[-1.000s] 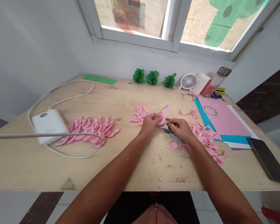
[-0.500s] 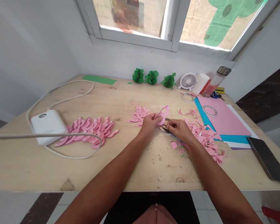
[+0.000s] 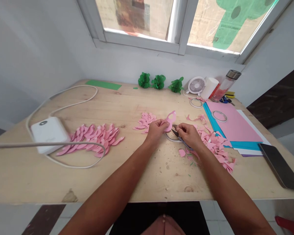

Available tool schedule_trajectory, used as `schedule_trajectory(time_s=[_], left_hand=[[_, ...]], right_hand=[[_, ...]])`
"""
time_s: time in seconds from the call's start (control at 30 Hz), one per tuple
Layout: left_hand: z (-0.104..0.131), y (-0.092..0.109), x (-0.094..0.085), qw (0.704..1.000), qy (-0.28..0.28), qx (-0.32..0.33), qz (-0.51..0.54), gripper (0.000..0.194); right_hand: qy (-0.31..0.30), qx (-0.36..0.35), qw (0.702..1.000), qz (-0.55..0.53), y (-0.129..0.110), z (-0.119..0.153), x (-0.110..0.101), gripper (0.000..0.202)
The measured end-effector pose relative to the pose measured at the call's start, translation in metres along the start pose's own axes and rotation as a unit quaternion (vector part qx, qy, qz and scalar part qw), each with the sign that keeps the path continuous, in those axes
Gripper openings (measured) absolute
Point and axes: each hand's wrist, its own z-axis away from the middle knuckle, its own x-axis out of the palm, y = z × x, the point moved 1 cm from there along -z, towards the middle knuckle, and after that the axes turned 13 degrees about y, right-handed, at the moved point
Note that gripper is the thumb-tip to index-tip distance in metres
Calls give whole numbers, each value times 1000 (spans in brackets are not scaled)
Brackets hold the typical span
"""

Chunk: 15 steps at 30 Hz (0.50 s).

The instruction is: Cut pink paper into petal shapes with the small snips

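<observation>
My left hand [image 3: 157, 129] pinches a curved pink paper piece [image 3: 171, 121] over the middle of the wooden table. Close on its right, my right hand [image 3: 188, 133] is closed on dark-bladed scissors [image 3: 176, 133], whose blades point toward the paper. A tape roll [image 3: 171, 138] lies beneath the scissors. Small pink cut pieces [image 3: 146, 120] lie behind my left hand, and a larger heap of curved pink strips [image 3: 94, 135] is farther left. Pink scraps [image 3: 218, 147] are scattered right of my right hand.
A white power bank [image 3: 49, 133] with a looping cable sits left. Three green paper shapes [image 3: 158, 82], a small fan [image 3: 196, 85] and a bottle [image 3: 226, 85] stand at the back. Coloured sheets [image 3: 237, 125] and a phone [image 3: 281, 166] lie right.
My right hand and the scissors have shifted slightly right, and the blades show more clearly beside the paper. My left hand still grips the pink piece.
</observation>
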Motion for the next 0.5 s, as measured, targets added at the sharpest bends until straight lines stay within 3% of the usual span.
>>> schedule_trajectory(time_s=[0.23, 0.5], left_hand=[[-2, 0, 0, 1000, 15, 7, -9, 16], [5, 2, 2, 998, -41, -45, -1, 19]], right_hand=[[14, 39, 995, -90, 6, -1, 6, 23], [32, 67, 985, -156, 7, -4, 7, 25]])
